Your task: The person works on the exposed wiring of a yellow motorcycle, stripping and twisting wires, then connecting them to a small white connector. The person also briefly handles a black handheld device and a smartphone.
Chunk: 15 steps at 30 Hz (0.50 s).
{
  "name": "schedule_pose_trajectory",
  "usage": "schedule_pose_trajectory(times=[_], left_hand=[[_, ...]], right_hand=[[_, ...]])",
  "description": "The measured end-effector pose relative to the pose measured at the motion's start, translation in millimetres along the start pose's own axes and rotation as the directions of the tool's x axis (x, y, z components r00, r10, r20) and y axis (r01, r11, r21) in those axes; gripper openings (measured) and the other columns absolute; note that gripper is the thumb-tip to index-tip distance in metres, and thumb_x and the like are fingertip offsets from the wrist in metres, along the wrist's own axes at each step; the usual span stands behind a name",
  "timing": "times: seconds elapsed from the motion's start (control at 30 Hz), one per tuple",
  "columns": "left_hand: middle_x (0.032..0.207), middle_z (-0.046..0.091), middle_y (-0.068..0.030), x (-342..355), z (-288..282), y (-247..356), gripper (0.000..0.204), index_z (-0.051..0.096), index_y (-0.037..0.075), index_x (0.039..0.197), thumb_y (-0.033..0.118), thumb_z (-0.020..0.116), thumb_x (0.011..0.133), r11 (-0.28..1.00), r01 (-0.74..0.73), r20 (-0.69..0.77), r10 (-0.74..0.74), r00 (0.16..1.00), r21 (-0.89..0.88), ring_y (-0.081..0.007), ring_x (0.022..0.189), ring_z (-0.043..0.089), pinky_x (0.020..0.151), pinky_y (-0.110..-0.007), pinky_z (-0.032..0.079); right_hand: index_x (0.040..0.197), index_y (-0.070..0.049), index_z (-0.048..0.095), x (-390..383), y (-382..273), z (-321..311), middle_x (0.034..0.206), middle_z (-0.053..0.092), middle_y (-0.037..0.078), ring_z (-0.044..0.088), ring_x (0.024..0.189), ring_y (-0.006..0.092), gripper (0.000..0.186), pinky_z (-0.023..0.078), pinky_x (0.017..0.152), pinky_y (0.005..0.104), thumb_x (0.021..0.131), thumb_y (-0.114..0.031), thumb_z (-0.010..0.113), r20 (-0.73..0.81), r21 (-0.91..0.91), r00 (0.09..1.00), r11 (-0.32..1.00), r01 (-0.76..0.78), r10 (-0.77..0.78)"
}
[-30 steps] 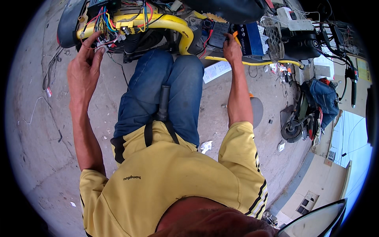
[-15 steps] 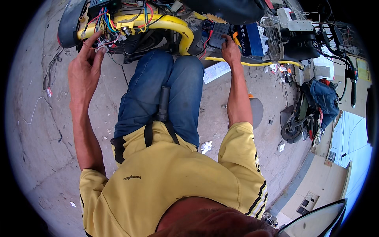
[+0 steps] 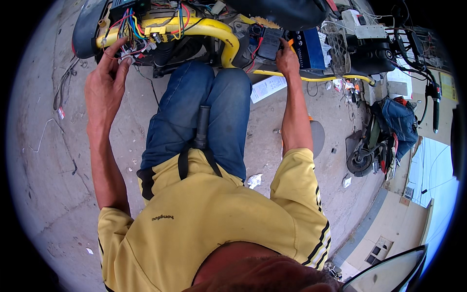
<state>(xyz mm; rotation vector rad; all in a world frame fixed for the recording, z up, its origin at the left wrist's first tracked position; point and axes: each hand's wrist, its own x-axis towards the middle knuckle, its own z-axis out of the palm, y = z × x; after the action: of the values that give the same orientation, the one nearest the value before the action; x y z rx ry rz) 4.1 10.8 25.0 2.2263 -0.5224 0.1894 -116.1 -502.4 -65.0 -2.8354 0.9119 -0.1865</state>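
My left hand pinches thin wires and a small pale connector under a bundle of colored wires and a yellow terminal block on the vehicle's yellow tube frame. My right hand is closed around a small orange object, partly hidden by my fingers, beside a grey box with red and black leads and a dark blue box. A dark cylinder lies between my denim-covered thighs.
A black saddle-like piece overhangs the frame. A handlebar with levers is at right, near another two-wheeler. Loose cables, paper and a grey disc-like object lie on the concrete floor.
My right hand has shifted slightly, its fingertips dipping and then rising again beside the grey box. My left hand stays at the wires with very little movement.
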Motion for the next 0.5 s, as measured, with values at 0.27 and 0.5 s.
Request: schedule_pose_trajectory(times=[0.27,0.5], left_hand=[[0.065,0.045,-0.0014,1,0,3,0.047,0.063,0.024,0.146,0.015,0.070,0.101,1.000,-0.003,0.006,0.003,1.000,0.002,-0.0121,0.057,0.041,0.056,-0.031,0.039],[0.065,0.047,-0.0011,1,-1,3,0.046,0.063,0.024,0.145,0.015,0.070,0.101,1.000,-0.011,0.007,0.011,1.000,-0.006,-0.0119,0.057,0.042,0.056,-0.031,0.040]], right_hand=[[0.153,-0.021,0.051,-6,-2,-6,0.108,0.075,0.027,0.072,0.101,0.0447,0.053,0.056,0.091,0.0548,0.100,-0.022,0.053,-0.004,0.002,1.000,1.000,0.017,-0.017],[0.150,-0.021,0.054,-14,-9,-11,0.112,0.074,0.027,0.072,0.104,0.0451,0.050,0.055,0.093,0.0551,0.100,-0.023,0.052,0.005,0.030,1.000,1.000,-0.008,0.008]])
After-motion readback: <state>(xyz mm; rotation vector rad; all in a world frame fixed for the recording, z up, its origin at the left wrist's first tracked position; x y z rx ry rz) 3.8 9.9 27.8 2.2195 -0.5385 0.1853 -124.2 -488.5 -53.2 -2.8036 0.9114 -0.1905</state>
